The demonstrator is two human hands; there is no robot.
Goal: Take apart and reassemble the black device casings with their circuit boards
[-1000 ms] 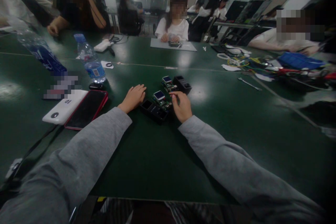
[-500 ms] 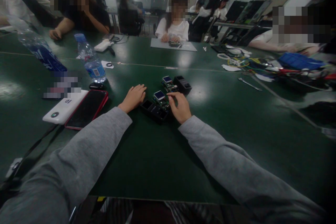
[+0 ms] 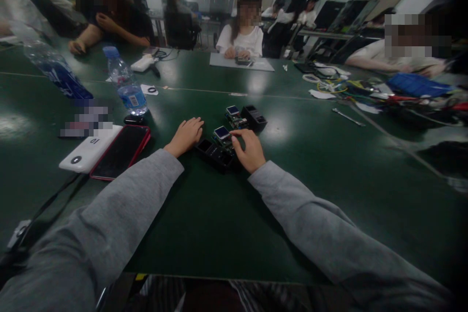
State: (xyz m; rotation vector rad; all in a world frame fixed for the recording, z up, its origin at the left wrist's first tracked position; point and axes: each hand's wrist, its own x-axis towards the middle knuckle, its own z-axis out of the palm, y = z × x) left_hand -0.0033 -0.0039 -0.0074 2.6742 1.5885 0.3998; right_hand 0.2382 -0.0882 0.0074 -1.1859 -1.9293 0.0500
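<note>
My left hand lies flat on the green table with its fingers stretched out, holding nothing. Just right of it is a black plastic case with a window cut in it. Behind that case sits a small green circuit board with a little screen, tilted up. The thumb and forefinger of my right hand close on the board's right edge; the fingertips partly hide that edge. Farther back, a second circuit board with a screen rests against a second black case.
To the left are a red-edged phone, a white power bank with a cable, and a water bottle. A wrench lies at right, before tangled cables and a blue tray. Other people sit across the table.
My right hand has shifted slightly left, bringing its fingertips onto the nearer board's edge. The left hand stays where it was.
</note>
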